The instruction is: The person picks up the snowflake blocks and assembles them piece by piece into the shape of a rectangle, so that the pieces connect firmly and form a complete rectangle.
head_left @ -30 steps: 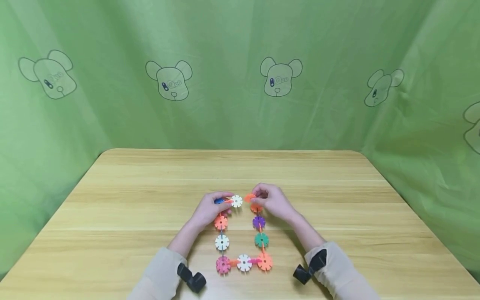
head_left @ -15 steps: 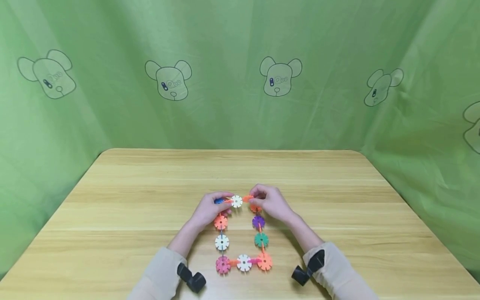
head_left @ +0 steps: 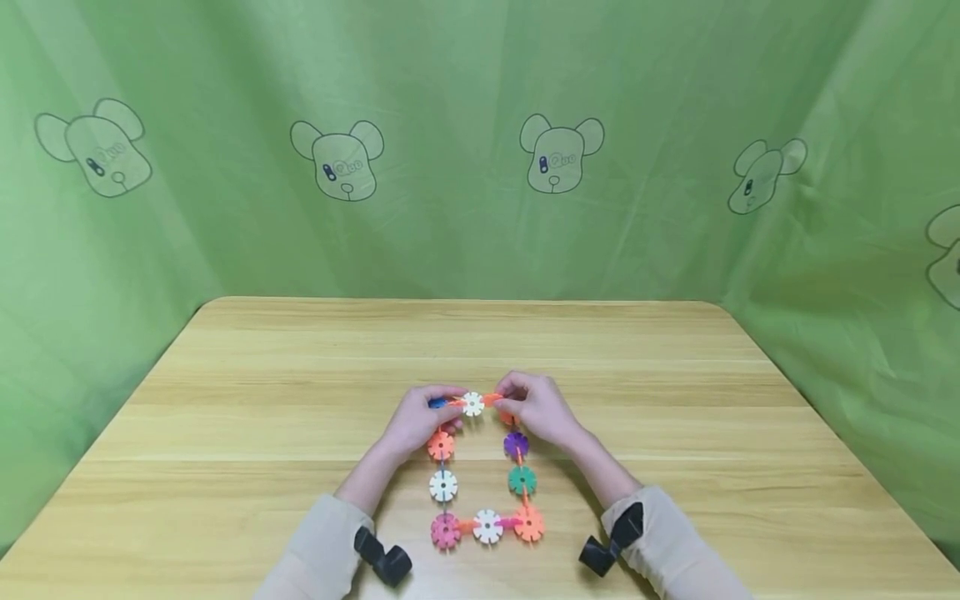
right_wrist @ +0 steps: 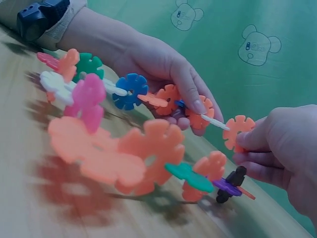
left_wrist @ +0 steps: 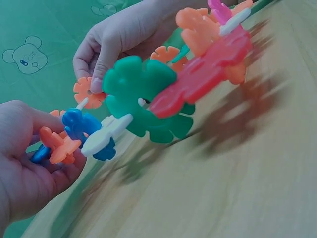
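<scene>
Notched plastic snowflake discs are linked into a chain laid out as a rough square on the table. At its far side my left hand pinches an orange disc beside the blue corner disc. From that orange disc a white disc sticks out to the right. My right hand pinches another orange disc between thumb and fingers, and its edge meets the white disc; how deep the slots sit cannot be told. Below that hand hangs the chain's right side, with a purple disc and a green disc.
Nearest the body, the chain's front side has a pink disc, a white one and a large orange disc. The wooden table is bounded by green curtains at the back and sides.
My right hand has moved left with its orange disc, closing the gap to the white disc. The left hand has stayed in place, and the chain's right side has shifted slightly left.
</scene>
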